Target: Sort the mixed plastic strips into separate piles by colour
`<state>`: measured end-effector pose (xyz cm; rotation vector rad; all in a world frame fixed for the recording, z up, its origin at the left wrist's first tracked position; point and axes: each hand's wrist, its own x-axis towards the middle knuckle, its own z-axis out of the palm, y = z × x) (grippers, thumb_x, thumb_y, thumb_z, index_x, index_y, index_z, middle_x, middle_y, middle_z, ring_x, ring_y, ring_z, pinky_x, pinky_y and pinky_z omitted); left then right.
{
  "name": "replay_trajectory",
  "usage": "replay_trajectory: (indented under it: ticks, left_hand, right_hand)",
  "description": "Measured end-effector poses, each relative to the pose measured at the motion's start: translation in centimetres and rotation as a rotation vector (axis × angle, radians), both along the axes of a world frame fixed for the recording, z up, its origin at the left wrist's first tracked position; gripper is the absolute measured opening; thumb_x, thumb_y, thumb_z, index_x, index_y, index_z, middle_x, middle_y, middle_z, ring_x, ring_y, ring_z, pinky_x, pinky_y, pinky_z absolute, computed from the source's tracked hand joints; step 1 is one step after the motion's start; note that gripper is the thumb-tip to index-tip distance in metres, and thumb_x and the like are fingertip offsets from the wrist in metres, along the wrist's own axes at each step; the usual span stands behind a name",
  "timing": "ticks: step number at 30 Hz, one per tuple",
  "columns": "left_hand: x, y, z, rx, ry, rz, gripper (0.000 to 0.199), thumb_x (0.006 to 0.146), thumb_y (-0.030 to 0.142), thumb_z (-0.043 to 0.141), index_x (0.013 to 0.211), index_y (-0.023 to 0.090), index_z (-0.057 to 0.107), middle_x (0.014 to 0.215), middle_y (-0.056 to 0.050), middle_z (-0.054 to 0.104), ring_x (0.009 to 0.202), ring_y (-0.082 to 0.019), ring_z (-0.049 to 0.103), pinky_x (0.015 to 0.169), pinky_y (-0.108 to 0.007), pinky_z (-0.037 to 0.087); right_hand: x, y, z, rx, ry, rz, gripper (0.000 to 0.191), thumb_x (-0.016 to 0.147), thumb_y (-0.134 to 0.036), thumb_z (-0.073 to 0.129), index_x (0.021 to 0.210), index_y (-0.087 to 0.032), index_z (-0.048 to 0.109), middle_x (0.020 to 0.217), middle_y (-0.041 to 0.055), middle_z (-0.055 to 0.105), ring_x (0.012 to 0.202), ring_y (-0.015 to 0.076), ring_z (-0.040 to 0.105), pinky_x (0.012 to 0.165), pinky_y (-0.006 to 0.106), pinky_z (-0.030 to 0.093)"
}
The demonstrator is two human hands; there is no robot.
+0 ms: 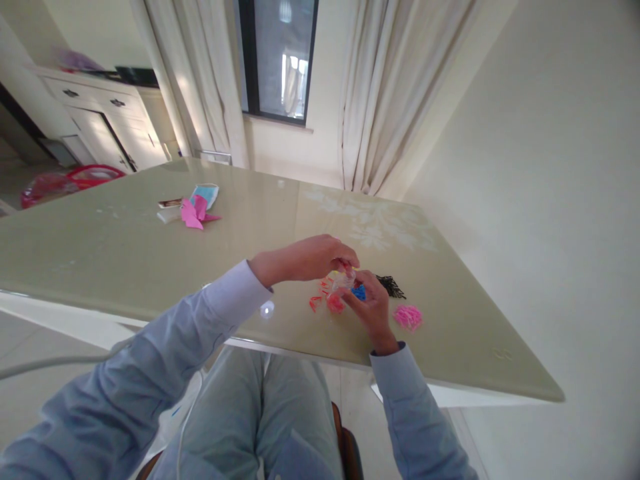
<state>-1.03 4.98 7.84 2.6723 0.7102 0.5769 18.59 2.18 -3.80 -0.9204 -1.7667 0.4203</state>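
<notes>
Both hands meet above a cluster of small coloured pieces near the table's front edge. My right hand grips a small clear plastic bag or container between thumb and fingers; which of the two it is I cannot tell. Bent over its top, my left hand has its fingertips pinched together, with a bit of red showing by them. Beneath lie red-orange pieces and a blue pile, partly hidden by my hands. A black pile and a pink pile of thin little pieces lie to the right.
Farther left on the glossy table are a pink folded-paper shape, a blue face mask and a small whitish item. The table's front edge runs just above my lap. A wall stands at the right.
</notes>
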Motion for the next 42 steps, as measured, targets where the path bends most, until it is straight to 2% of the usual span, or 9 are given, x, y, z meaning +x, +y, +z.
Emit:
replay_trajectory:
  ticks: [8, 11, 15, 24, 31, 37, 42]
  left_hand:
    - [0.1, -0.5, 0.3, -0.045, -0.101, 0.002, 0.023, 0.088, 0.006, 0.054, 0.096, 0.015, 0.074, 0.093, -0.005, 0.076, 0.085, -0.012, 0.069, 0.078, -0.022, 0.046]
    - [0.1, -0.3, 0.0, 0.000, -0.113, 0.048, 0.022, 0.088, 0.007, 0.054, 0.091, 0.015, 0.074, 0.089, -0.005, 0.076, 0.082, -0.013, 0.068, 0.078, -0.023, 0.047]
    - [0.2, -0.2, -0.4, 0.071, -0.124, 0.078, 0.023, 0.089, 0.008, 0.053, 0.084, 0.015, 0.075, 0.088, -0.006, 0.075, 0.086, -0.014, 0.067, 0.085, -0.025, 0.047]
    - [0.4, -0.3, -0.7, 0.078, -0.037, 0.118, 0.023, 0.091, 0.012, 0.053, 0.092, 0.018, 0.076, 0.095, -0.006, 0.076, 0.090, -0.016, 0.068, 0.085, -0.026, 0.046]
    - [0.4, -0.6, -0.6, 0.040, -0.014, 0.203, 0.018, 0.089, 0.016, 0.057, 0.101, 0.017, 0.071, 0.093, -0.004, 0.076, 0.085, -0.016, 0.067, 0.075, -0.026, 0.044]
    - [0.5, -0.6, -0.8, 0.082, 0.003, 0.221, 0.014, 0.090, 0.018, 0.057, 0.091, 0.019, 0.071, 0.086, -0.002, 0.075, 0.080, -0.016, 0.066, 0.072, -0.025, 0.043]
    - [0.4, -0.3, -0.9, 0.086, -0.053, 0.203, 0.017, 0.092, 0.019, 0.055, 0.091, 0.019, 0.072, 0.089, -0.003, 0.076, 0.082, -0.016, 0.068, 0.075, -0.025, 0.045]
  right_hand:
    - [0.1, 0.1, 0.0, 0.033, -0.022, -0.007, 0.021, 0.080, -0.037, 0.075, 0.094, -0.022, 0.068, 0.078, -0.0003, 0.060, 0.069, 0.0158, 0.052, 0.064, 0.029, 0.043]
    - [0.1, 0.0, 0.1, 0.033, -0.027, -0.011, 0.023, 0.080, -0.038, 0.074, 0.097, -0.022, 0.069, 0.079, 0.0002, 0.060, 0.070, 0.0160, 0.052, 0.064, 0.029, 0.043]
    - [0.2, 0.1, 0.0, 0.040, -0.040, -0.011, 0.023, 0.081, -0.038, 0.075, 0.097, -0.022, 0.068, 0.079, 0.0004, 0.060, 0.070, 0.0162, 0.052, 0.064, 0.029, 0.043]
    - [0.3, 0.2, 0.0, 0.081, -0.034, 0.005, 0.021, 0.081, -0.033, 0.076, 0.096, -0.022, 0.067, 0.080, 0.0000, 0.059, 0.071, 0.0164, 0.052, 0.064, 0.029, 0.042]
    - [0.3, 0.2, 0.0, 0.070, -0.030, 0.011, 0.023, 0.082, -0.035, 0.075, 0.099, -0.023, 0.068, 0.082, 0.0009, 0.060, 0.072, 0.0167, 0.053, 0.065, 0.029, 0.043]
    - [0.3, 0.1, 0.1, 0.077, -0.048, -0.009, 0.024, 0.081, -0.037, 0.075, 0.097, -0.022, 0.068, 0.081, 0.0004, 0.061, 0.072, 0.0161, 0.053, 0.065, 0.029, 0.043]
    - [0.2, 0.0, 0.1, 0.049, -0.037, -0.006, 0.024, 0.081, -0.037, 0.075, 0.097, -0.021, 0.068, 0.081, 0.0002, 0.061, 0.072, 0.0158, 0.053, 0.066, 0.028, 0.043]
